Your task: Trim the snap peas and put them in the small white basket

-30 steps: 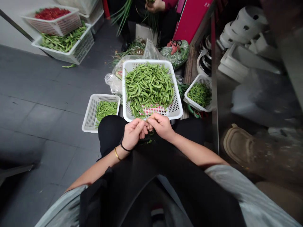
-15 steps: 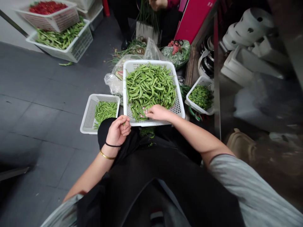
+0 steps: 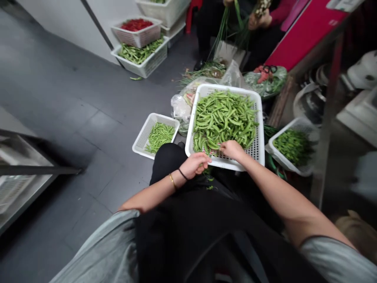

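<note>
- Left hand (image 3: 196, 164) has come across, since half a second ago, from beside the front left corner of the large white basket (image 3: 255, 151) to its front rim, nearer the right hand (image 3: 232, 150); the view has swung left, so the baskets sit farther right in it.
- Dark grey floor (image 3: 88, 149) spreads along the left side.
- Large white basket: squarish, at the person's knees, its front rim slanting down to the right in view.
- Green pods (image 3: 225, 118) lie heaped inside it, with bare mesh along the front and right. Slender and slightly curved, they point many ways, long axes crossing at mixed angles.
- Leafy greens (image 3: 290, 145) fill a smaller basket (image 3: 281, 163) near the large one's right side.
- Small white basket (image 3: 143, 139) on the floor at left holds more pods (image 3: 160, 137), gathered towards its right side, their axes also mixed.
- Right hand reaches to the heap's near edge, fingertips drawn close together; whether they grip a pod, I cannot tell.
- Left hand is loosely curled, thumb near forefinger; what it holds, if anything, I cannot tell.
- Green scraps (image 3: 210, 187) lie on the dark lap.
</note>
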The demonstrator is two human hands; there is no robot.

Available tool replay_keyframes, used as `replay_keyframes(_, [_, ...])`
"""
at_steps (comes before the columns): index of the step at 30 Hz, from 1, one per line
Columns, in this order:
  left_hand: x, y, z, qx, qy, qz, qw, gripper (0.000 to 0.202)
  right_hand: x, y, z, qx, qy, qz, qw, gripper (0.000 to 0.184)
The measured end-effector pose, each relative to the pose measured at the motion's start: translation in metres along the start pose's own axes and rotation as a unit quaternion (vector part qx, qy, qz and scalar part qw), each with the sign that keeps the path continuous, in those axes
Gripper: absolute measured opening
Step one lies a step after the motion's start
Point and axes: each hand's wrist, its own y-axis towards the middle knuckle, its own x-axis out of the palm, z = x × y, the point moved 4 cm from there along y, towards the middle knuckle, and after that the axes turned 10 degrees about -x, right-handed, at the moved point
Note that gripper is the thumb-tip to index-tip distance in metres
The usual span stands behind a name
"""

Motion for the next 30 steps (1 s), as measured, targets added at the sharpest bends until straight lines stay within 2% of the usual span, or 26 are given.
replay_keyframes(5, [0.006,0.001,-0.003,0.016,0.023,0.011,1.0,0.021,-0.015,-0.02,-0.006,0.012,0.025,0.071,0.997,0.014])
replay_keyframes(7, [0.004,-0.004,-0.001,0.044,0.02,0.032,0.998,0.029,-0.015,-0.037,-0.02,0.011,0.111,0.09,0.99,0.017])
replay_keyframes(8, [0.003,-0.006,0.001,0.068,0.011,0.043,0.997,0.033,-0.012,-0.046,-0.028,0.009,0.181,0.091,0.979,0.02])
replay_keyframes(10, [0.002,-0.012,0.008,0.125,-0.003,0.057,0.991,0.037,-0.002,-0.065,-0.049,0.002,0.338,0.069,0.939,0.024])
replay_keyframes(12, [0.002,-0.017,0.014,0.162,0.008,0.057,0.985,0.035,0.007,-0.078,-0.067,-0.013,0.415,0.036,0.909,0.026])
replay_keyframes(15, [0.007,-0.022,0.018,0.141,0.05,0.01,0.989,0.03,0.005,-0.087,-0.08,-0.065,0.441,0.015,0.895,0.025])
replay_keyframes(18, [0.013,-0.027,0.018,0.079,0.088,-0.069,0.991,0.029,-0.012,-0.089,-0.076,-0.09,0.45,0.092,0.884,0.03])
replay_keyframes(20, [0.018,-0.031,0.017,0.048,0.111,-0.107,0.987,0.029,-0.024,-0.09,-0.074,-0.107,0.427,0.145,0.886,0.029])
replay_keyframes(23, [0.025,-0.033,0.013,0.027,0.117,-0.128,0.984,0.028,-0.033,-0.092,-0.083,-0.177,0.311,0.185,0.915,0.021])
replay_keyframes(25, [0.027,-0.032,0.008,0.007,0.094,-0.124,0.988,0.027,-0.034,-0.095,-0.091,-0.205,0.169,0.232,0.936,0.022])
replay_keyframes(27, [0.028,-0.029,0.003,-0.017,0.057,-0.111,0.992,0.027,-0.032,-0.099,-0.097,-0.205,0.022,0.272,0.94,0.026])
replay_keyframes(29, [0.026,-0.025,0.001,-0.017,0.019,-0.088,0.996,0.027,-0.031,-0.105,-0.098,-0.198,-0.059,0.296,0.933,0.027])
replay_keyframes(30, [0.023,-0.024,0.002,0.002,0.006,-0.069,0.998,0.027,-0.033,-0.109,-0.096,-0.197,-0.062,0.307,0.929,0.025])
